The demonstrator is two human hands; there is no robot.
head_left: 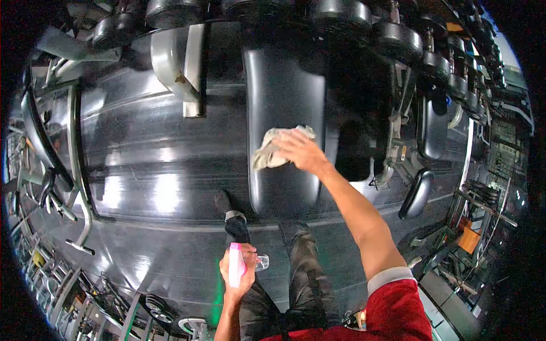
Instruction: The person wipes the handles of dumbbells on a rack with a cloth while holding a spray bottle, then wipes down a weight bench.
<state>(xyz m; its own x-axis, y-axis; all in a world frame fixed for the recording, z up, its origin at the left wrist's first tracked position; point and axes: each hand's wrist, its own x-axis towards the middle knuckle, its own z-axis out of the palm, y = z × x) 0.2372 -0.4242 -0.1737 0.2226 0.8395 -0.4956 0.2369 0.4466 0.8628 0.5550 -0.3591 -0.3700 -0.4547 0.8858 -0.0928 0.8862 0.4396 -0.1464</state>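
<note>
A black padded bench [287,190] stretches lengthwise in front of me, its surface smooth and shiny. My right hand [302,150] lies flat over a crumpled off-white cloth [266,158], fingers spread, pressing it against the middle of the pad. Lower down, close to my legs, my left hand [248,277] is wrapped round a pink-and-white bottle [236,264]. A small clear piece [262,262] sticks out on the right side of that hand; its link to the bottle is hidden by the fingers.
Heavy round dumbbells [341,14] line a rack beyond the bench's far end. A silver metal frame [190,74] stands left of the bench, and another padded bench [433,122] is to the right. Dark shiny flooring [153,187] surrounds them, with more gym equipment at the left edge.
</note>
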